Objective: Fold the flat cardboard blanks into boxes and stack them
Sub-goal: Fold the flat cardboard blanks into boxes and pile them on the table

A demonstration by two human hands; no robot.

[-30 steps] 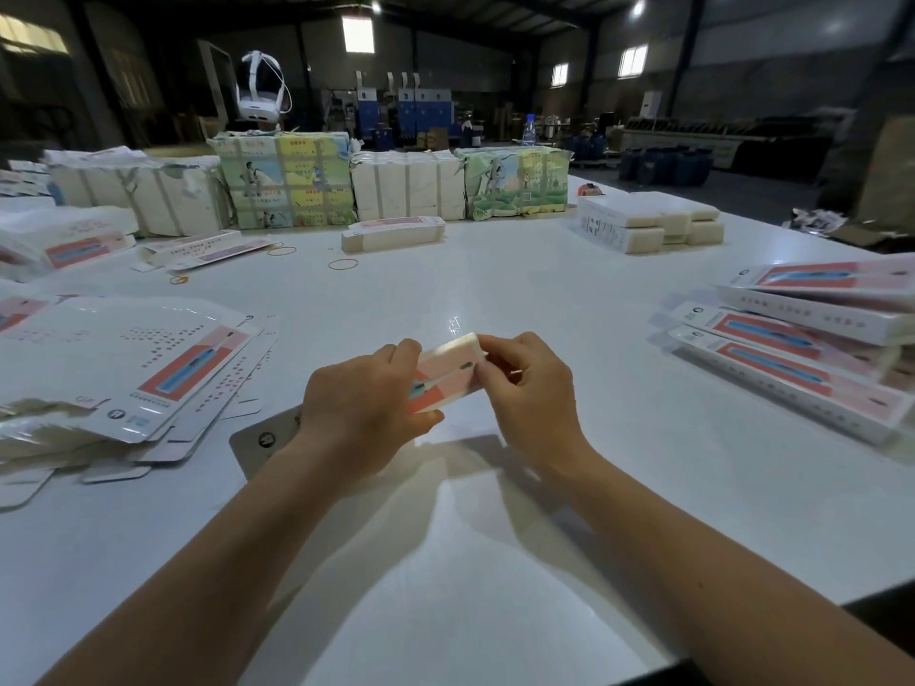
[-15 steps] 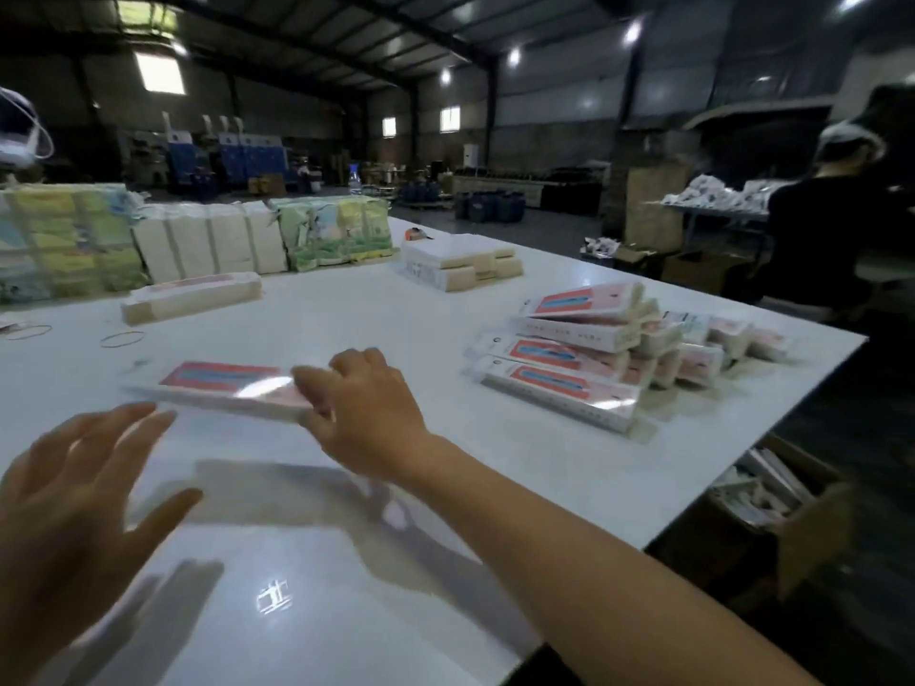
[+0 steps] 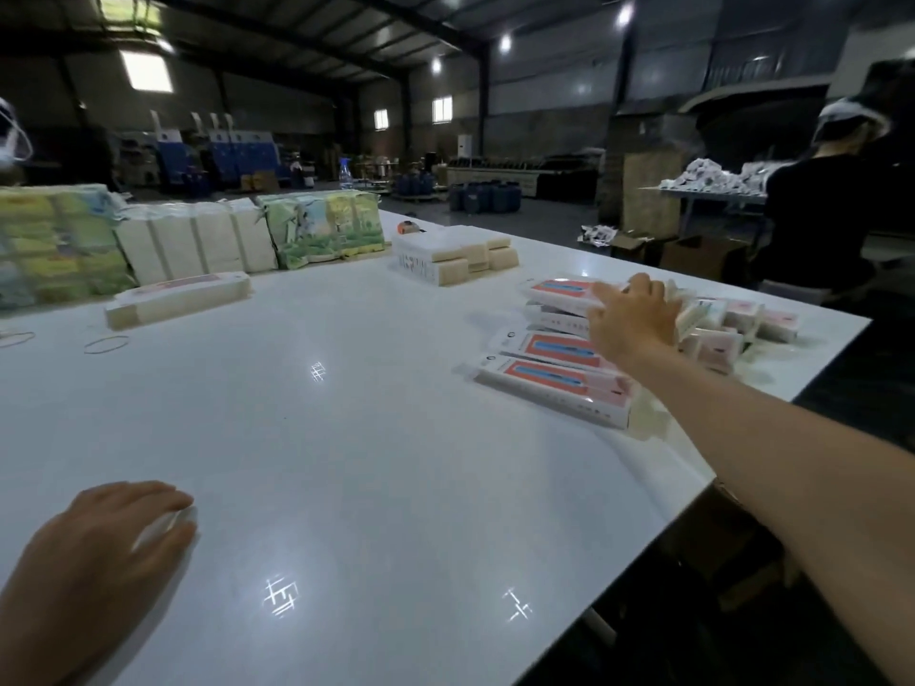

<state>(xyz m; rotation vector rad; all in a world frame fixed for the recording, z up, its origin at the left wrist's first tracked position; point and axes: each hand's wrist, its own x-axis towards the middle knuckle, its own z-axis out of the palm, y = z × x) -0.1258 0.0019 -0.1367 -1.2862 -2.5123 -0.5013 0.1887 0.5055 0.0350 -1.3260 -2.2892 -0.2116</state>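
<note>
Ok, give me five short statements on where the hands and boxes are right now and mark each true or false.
1. The right hand rests on the stack of folded white boxes with red panels. True.
2. The left hand grips a box. False: it lies on the glossy white table, holding nothing.
3. Two loose rubber bands lie on the table. True.
4. The stack sits at the table's left end. False: right side.
5. Both hands touch the stack. False: only the right.

The right arm is stretched far forward, the right hand [image 3: 631,323] with fingers extended. The left hand [image 3: 106,542] lies low, fingers loosely bent.
</note>
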